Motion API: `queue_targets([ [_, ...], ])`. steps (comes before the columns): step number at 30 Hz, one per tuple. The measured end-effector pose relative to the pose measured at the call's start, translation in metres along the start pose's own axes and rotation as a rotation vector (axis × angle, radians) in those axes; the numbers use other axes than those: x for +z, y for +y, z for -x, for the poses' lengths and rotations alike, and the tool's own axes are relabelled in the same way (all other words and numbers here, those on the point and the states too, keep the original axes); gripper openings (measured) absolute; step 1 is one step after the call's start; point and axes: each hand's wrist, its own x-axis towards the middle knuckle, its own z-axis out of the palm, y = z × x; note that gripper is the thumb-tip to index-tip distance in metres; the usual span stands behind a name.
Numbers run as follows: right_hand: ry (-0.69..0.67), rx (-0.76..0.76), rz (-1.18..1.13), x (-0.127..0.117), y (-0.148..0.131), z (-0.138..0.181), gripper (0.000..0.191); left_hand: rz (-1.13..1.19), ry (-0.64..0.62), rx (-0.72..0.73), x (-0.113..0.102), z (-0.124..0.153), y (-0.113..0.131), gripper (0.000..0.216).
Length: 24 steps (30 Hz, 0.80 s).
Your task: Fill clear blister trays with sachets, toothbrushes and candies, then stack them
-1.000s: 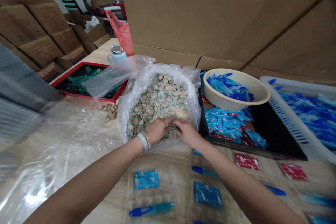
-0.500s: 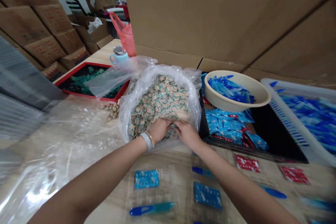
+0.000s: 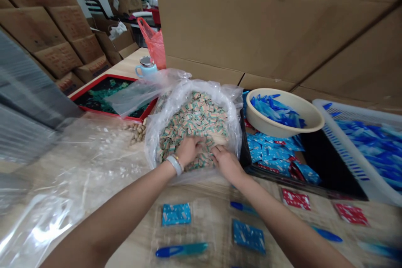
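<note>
A clear plastic bag with a rolled-down rim [image 3: 149,138] holds a heap of small paper packets [image 3: 197,117], beige with green and orange marks. My left hand [image 3: 187,151], with a pale band and a bracelet at the wrist, reaches into the near part of the heap. Its fingers point right and look parted, touching the packets. Opposite it, my right hand [image 3: 226,163] rests its bent, slightly spread fingers on the packets at the right side. A gap separates the two hands. Some fingertips are hidden among the packets.
Right of the bag stand a black tray [image 3: 333,167] with blue packets, a cream basin [image 3: 273,131] and a white basket [image 3: 341,150] of blue items. Peanuts [image 3: 138,132] and a red-rimmed tray [image 3: 94,108] lie left. Blue packets [image 3: 176,214] on clear trays lie in front.
My hands, close together at the fingertips before, have moved apart over the packets. The whole view has shifted slightly.
</note>
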Motion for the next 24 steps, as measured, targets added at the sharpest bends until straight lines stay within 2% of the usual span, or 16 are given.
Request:
queue_targets([
  [5,0.081,0.077,-0.32,0.003,0.01,-0.008,0.019,-0.061,-0.094,-0.124,-0.004,-0.042,-0.003,0.027],
  [8,0.083,0.105,-0.423,0.004,0.017,-0.015,0.02,-0.129,-0.084,-0.12,0.001,-0.047,0.005,0.025],
  [11,0.108,0.107,-0.4,0.007,0.022,-0.019,0.016,-0.192,-0.063,-0.088,0.003,-0.035,0.012,0.025],
  [13,0.12,0.099,-0.362,0.01,0.023,-0.021,0.015,-0.274,-0.025,-0.014,0.002,-0.025,0.012,0.027],
  [18,0.02,0.042,-0.256,0.01,0.019,-0.019,0.016,-0.43,-0.016,0.207,0.0,-0.014,0.005,0.023],
  [21,-0.014,-0.012,-0.145,0.007,0.015,-0.015,0.014,-0.428,-0.044,0.241,0.001,-0.015,0.002,0.024],
  [24,-0.012,-0.008,-0.118,0.003,0.016,-0.015,0.016,-0.371,-0.018,0.204,-0.004,-0.015,0.001,0.025],
])
